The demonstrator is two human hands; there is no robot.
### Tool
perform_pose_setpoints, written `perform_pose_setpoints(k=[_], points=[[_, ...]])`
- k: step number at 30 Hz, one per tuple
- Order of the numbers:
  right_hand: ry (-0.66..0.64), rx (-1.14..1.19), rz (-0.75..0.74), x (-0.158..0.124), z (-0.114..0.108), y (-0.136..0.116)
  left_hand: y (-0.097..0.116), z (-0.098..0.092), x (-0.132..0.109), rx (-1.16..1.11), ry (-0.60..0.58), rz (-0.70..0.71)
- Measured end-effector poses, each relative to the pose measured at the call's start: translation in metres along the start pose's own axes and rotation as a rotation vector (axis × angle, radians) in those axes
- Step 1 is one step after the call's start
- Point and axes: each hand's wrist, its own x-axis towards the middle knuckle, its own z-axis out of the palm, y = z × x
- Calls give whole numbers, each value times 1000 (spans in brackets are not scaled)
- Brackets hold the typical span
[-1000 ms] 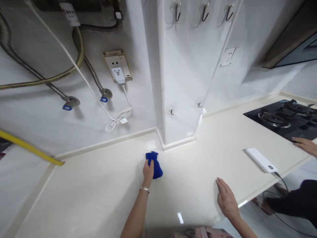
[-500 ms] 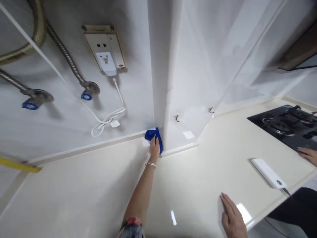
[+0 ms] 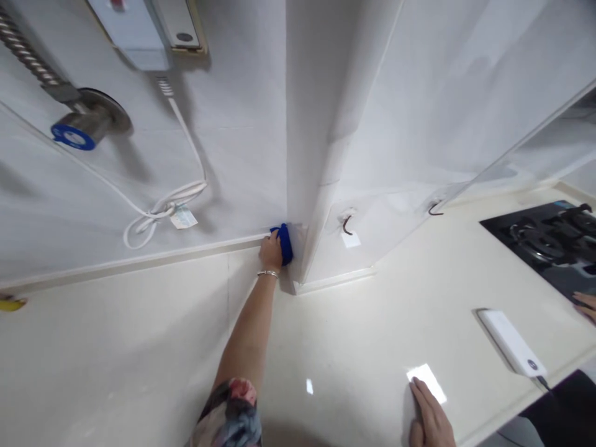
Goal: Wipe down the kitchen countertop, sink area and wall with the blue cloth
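My left hand (image 3: 270, 253), with a bangle at the wrist and a floral sleeve, is closed on a blue cloth (image 3: 285, 245). It presses the bunched cloth into the corner where the tiled back wall meets a protruding pillar (image 3: 321, 242), just above the countertop (image 3: 344, 347). The fingertips are partly hidden behind the cloth. At the lower right, my right hand (image 3: 434, 419) rests palm down on the pale counter beside a bright reflection, its fingers stretched out and nothing held.
A white power bank (image 3: 511, 343) with a black cable lies near the front edge. Beyond it, another person's hand (image 3: 586, 304) touches the black gas hob (image 3: 554, 239). Hooks (image 3: 347, 225) stick out from the pillar. A coiled white cord (image 3: 162, 208) hangs beside a valve (image 3: 86, 124).
My left hand has moved the cloth from the pillar's lower front edge back into the corner. The view has come closer to the wall. My right hand stays flat on the counter.
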Motion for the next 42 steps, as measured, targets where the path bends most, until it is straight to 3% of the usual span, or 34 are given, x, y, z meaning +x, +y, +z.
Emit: perform_pose_setpoints(k=[6,17,24,29,32,34,37,42], points=[[44,20,-6,6,3,-1,-2,-16,-20,161,-131,48],[137,39,30,14,13,-8,-21,-50,-116,293,-338,253],[175,85,24,17,16,-8,-32,-52,-205,399,-371,313],[201,71,9,19,19,-7,-27,-41,-287,448,-439,408],[217,75,22,20,21,-9,-23,-43,-324,421,-499,493],[219,82,27,21,22,-10,-23,-51,-337,398,-529,530],[226,81,24,21,22,-12,-23,-73,-336,379,-513,522],[238,56,38,23,19,-15,-11,-133,-317,333,-352,428]])
